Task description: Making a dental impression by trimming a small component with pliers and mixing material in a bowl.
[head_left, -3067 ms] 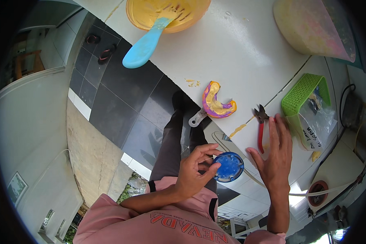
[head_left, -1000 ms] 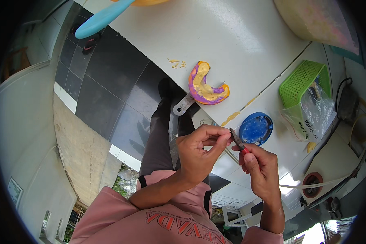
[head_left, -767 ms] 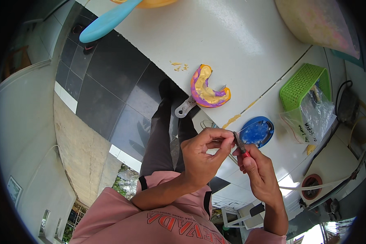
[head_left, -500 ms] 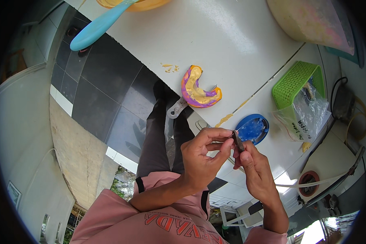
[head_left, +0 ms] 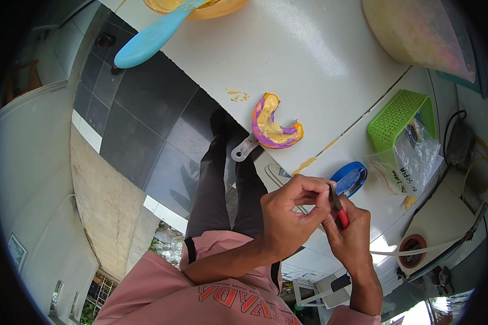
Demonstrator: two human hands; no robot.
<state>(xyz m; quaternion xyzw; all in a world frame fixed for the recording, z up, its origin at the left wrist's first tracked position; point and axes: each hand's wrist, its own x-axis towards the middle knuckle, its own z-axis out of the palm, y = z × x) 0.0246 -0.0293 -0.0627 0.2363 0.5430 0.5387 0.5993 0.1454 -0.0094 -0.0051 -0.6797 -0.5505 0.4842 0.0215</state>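
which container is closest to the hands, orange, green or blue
The shallow round blue dish, just beyond the right hand holding the pliers. The green basket stands farther right, and the orange bowl is up at the top edge.

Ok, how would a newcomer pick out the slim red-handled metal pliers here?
On the large white worktop, find the shallow round blue dish; just below it is the bare right hand. In it sit the slim metal pliers, their tips by the bare left hand. Unlike the wide blue dish, they are narrow, dark at the tip and bright red at the handle.
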